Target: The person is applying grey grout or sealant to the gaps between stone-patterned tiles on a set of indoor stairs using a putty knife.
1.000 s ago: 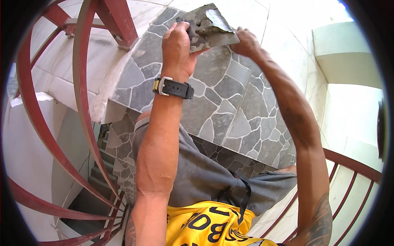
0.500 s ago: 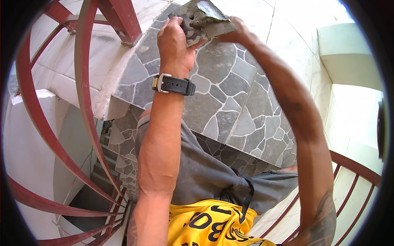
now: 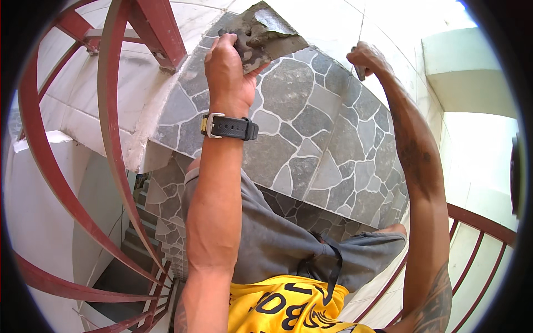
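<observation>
My left hand [image 3: 229, 66], a watch on its wrist, grips a flat, square-cornered grey slab [image 3: 266, 34] at its near left side. Wet grey mortar is smeared over the slab, and a pale shiny patch shows near its far corner. The slab is held tilted above the far end of the stone-patterned tiles [image 3: 288, 83]. To the right and apart from the slab, my right hand [image 3: 371, 58] is closed in a fist by the white wall. A small greyish end pokes out under its fingers; I cannot make out what it belongs to.
Dark red curved metal railings [image 3: 111, 111] rise on the left beside a drop with steps [image 3: 136, 236]. Another red railing [image 3: 483, 225] stands at the lower right. White marbled tiles [image 3: 338, 28] lie beyond the stone-patterned step, and a pale ledge [image 3: 472, 72] juts at right.
My right hand has left the slab's right side and moved right and slightly nearer. My left hand and the slab have shifted slightly left and nearer.
</observation>
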Tool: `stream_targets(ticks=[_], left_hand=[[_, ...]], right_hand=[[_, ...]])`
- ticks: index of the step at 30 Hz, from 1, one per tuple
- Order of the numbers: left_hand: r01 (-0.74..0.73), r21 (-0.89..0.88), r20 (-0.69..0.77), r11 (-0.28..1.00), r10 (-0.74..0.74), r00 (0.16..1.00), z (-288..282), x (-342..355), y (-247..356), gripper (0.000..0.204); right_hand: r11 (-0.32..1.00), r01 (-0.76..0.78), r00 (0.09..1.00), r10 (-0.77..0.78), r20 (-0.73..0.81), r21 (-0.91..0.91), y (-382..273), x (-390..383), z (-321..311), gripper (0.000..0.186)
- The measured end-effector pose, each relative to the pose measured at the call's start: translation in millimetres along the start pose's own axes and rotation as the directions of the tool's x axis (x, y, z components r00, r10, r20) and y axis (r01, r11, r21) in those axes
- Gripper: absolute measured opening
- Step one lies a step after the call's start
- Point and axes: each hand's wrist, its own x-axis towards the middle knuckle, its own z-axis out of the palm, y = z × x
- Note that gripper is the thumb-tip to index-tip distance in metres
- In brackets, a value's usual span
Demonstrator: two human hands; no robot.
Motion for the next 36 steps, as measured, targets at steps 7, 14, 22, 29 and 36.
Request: stream_targets(ticks=[7,14,22,29,36], left_hand=[[0.017,-0.021,-0.011,1.000,-0.017,1.000,0.0,-2.0,-0.8,0.017],[0.027,-0.015,-0.008,1.000,-0.027,1.000,-4.1,-2.3,-1.2,0.016],[0.022,-0.007,-0.062,1.000,-0.022,0.998,-10.6,1.7,2.5,0.016],[-0.001,-0.058,-0.114,0.998,-0.006,0.994,-13.1,3.6,12.2,0.017],[-0.026,-0.072,-0.129,0.997,0.017,0.992,-18.8,8.2,11.7,0.017]], right_hand=[[0.998,0.040,0.998,-0.037,-0.051,0.057,-22.0,3.4,20.0,0.033],[0.967,0.199,0.980,-0.194,-0.046,0.156,-115.2,26.9,4.9,0.033],[0.635,0.362,0.900,-0.428,-0.079,0.682,-138.5,61.7,18.7,0.044],[0.875,0.482,0.845,-0.479,-0.237,-0.051,-140.8,16.7,10.9,0.030],[0.809,0.547,0.814,-0.574,-0.089,-0.216,-139.8,6.0,39.1,0.037]])
